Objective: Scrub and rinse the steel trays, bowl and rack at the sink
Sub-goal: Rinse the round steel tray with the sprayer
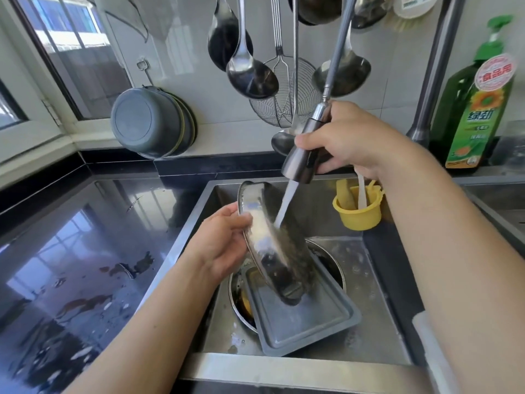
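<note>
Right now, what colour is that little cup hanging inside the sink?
Yellow: the cup, clearest in the head view.

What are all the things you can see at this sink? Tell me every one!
oval tray: one, steel, tilted under the water stream
rectangular tray: one, grey steel, lying in the sink
bowl: one, steel, under the rectangular tray
sink: one, steel, centre
sprayer head: one, dark metal, above the sink
yellow cup: one, on the sink's back right wall
soap bottle: one, green, right counter
ladles: several, steel, hanging on the wall
wire skimmer: one, steel, hanging
grey basins: stacked, hanging on the wall at left
counter: black, wet, left
left hand: holds the oval tray
right hand: grips the sprayer head
</note>
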The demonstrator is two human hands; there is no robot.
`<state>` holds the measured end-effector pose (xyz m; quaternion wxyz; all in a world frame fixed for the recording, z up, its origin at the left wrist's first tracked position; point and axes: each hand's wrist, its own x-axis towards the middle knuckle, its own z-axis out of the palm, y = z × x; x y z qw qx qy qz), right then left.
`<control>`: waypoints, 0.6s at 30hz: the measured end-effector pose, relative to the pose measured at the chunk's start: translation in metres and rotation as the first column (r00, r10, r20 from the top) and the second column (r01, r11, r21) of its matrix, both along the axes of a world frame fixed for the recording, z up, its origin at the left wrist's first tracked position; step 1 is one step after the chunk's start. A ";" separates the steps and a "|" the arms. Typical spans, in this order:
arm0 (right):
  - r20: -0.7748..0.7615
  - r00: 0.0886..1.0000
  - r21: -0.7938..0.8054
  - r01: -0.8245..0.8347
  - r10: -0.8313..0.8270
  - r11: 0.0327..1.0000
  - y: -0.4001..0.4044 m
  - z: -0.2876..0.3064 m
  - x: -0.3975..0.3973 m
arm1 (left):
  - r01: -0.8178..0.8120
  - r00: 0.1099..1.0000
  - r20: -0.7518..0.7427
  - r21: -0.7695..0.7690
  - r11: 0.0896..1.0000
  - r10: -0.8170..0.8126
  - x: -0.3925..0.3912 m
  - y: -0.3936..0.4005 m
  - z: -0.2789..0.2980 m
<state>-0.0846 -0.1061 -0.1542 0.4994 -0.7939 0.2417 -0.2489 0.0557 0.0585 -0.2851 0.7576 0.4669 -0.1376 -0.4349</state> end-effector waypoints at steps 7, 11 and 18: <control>-0.113 0.955 -0.193 0.250 -0.275 0.949 -0.020 -0.014 -0.006 | -0.113 0.993 -0.029 0.055 0.992 0.115 0.012 0.003 -0.004; -0.122 0.948 -0.246 0.259 -0.295 0.934 -0.020 -0.013 -0.009 | -0.142 0.990 -0.003 0.076 0.987 0.143 0.014 0.001 0.005; -0.359 0.877 -0.436 0.145 -0.319 0.888 -0.010 0.004 -0.063 | -0.328 0.943 -0.018 0.134 0.935 0.333 0.002 -0.003 0.080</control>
